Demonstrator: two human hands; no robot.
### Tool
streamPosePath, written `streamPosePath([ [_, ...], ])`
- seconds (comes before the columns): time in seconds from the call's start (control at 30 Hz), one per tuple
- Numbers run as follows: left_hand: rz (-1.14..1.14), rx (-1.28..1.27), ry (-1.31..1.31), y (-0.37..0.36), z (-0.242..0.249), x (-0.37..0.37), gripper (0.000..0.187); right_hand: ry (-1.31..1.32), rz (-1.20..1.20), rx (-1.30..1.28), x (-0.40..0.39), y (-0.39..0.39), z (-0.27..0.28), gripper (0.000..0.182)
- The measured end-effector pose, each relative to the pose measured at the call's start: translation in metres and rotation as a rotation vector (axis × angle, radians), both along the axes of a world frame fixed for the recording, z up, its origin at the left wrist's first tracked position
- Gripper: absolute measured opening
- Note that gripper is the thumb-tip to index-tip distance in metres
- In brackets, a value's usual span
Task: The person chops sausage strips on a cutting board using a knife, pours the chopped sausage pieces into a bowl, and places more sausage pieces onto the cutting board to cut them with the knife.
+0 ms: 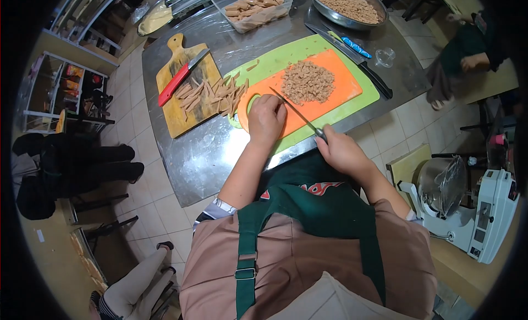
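My right hand grips the handle of a kitchen knife, its blade slanting up and left over the orange cutting board. My left hand rests closed at the board's left end, fingers curled beside the blade; what they hold, if anything, is hidden. Beyond the blade lies a heap of finely chopped brownish-pink pieces. Thin strips of similar colour spread to the left, across a wooden board and beside the orange one. Under the orange board is a larger green cutting board.
A red-handled knife lies on the wooden board. More knives lie at the green board's right. Farther back stand a plastic container of slices and a metal bowl of chopped pieces. A person is at right, near a stand mixer.
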State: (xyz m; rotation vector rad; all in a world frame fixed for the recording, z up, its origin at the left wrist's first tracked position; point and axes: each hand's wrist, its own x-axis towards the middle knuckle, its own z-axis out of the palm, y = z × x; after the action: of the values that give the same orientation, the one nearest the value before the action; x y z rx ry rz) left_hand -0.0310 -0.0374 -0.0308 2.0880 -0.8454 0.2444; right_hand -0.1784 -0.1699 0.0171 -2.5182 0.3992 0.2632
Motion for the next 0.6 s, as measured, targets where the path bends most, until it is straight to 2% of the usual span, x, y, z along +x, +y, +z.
streamPosePath([
  [0.13,0.024,0.01,-0.026,0.002,0.002,-0.001,0.005,-0.025,0.014,0.115,0.012,-0.005,-0.01,0.028],
  [0.27,0.057,0.015,-0.031,0.001,0.002,-0.004,0.007,0.052,-0.019,0.148,-0.011,-0.01,0.003,0.028],
  [0.37,0.092,0.028,0.067,0.002,0.003,-0.005,0.009,0.067,-0.045,0.149,-0.031,-0.013,0.004,0.028],
  [0.43,0.055,0.064,-0.04,0.003,0.001,-0.003,0.009,0.013,-0.036,0.064,-0.037,-0.015,0.003,0.027],
  [0.6,0.018,0.008,-0.091,0.004,0.0,-0.004,0.007,-0.035,-0.02,-0.069,-0.031,-0.007,0.014,0.025],
])
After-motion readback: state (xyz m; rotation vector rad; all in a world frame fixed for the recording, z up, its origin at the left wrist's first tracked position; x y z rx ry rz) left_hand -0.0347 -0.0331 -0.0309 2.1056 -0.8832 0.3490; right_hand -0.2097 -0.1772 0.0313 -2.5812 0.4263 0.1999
